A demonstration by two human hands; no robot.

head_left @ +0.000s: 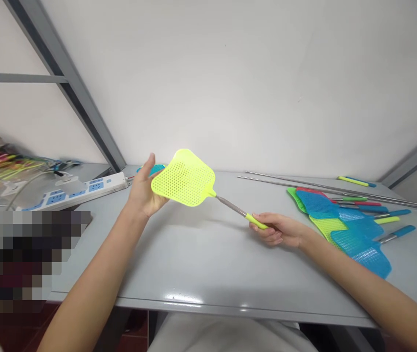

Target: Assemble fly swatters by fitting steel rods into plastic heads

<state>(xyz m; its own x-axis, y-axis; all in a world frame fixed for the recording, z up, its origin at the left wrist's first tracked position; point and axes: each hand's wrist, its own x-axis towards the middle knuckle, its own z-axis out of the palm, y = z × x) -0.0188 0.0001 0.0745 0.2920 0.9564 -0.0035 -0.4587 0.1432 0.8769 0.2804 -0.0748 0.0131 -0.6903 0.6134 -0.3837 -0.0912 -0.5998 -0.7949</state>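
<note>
A lime-yellow fly swatter (185,178) is held up over the grey table, its perforated head to the left and its short metal shaft sloping down to the right. My right hand (272,229) is closed round its yellow handle. Behind the left edge of the head is my left hand (145,191), thumb stretched upward and apart. The head hides most of its other fingers, and I cannot tell how firmly they touch. Partly covered behind that hand lies a blue swatter head (157,169).
Blue, red, green and yellow swatters (358,247) overlap on the right. Long thin metal rods (303,185) lie behind them, near a yellow and a blue handle (357,181). A white power strip (83,190) and bagged colourful items (6,164) are on the left. A wall (230,88) rises behind.
</note>
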